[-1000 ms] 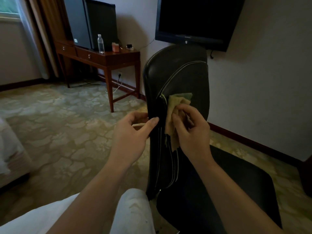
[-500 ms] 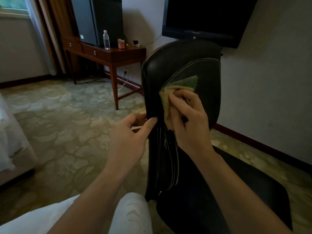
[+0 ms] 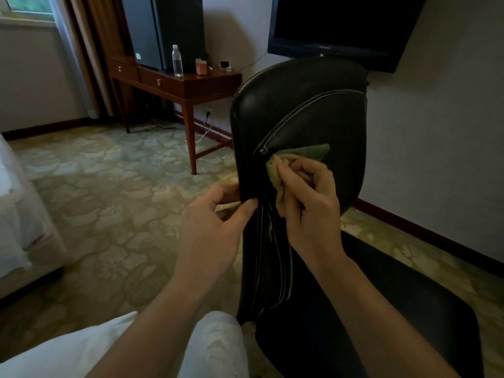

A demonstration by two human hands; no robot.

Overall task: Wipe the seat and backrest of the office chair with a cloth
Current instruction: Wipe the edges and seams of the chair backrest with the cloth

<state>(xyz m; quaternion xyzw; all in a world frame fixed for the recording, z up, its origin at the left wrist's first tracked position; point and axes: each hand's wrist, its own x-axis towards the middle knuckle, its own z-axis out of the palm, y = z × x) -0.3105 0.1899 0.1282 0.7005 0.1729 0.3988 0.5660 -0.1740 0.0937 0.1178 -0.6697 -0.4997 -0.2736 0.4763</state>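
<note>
The black leather backrest of the office chair stands upright before me, with pale stitched seams. Its dark seat spreads out to the lower right. My right hand grips a bunched yellow-green cloth and presses it against the backrest beside the seam. My left hand pinches the backrest's left edge, thumb on the front and fingers behind it. Most of the cloth is hidden under my right fingers.
A wooden desk at the back left carries a water bottle, a small orange box and a black fridge. A television hangs on the wall behind the chair. A bed edge lies left; patterned carpet covers the floor.
My right hand has slid the cloth up the backrest along the seam. My left hand has kept its hold on the backrest's left edge.
</note>
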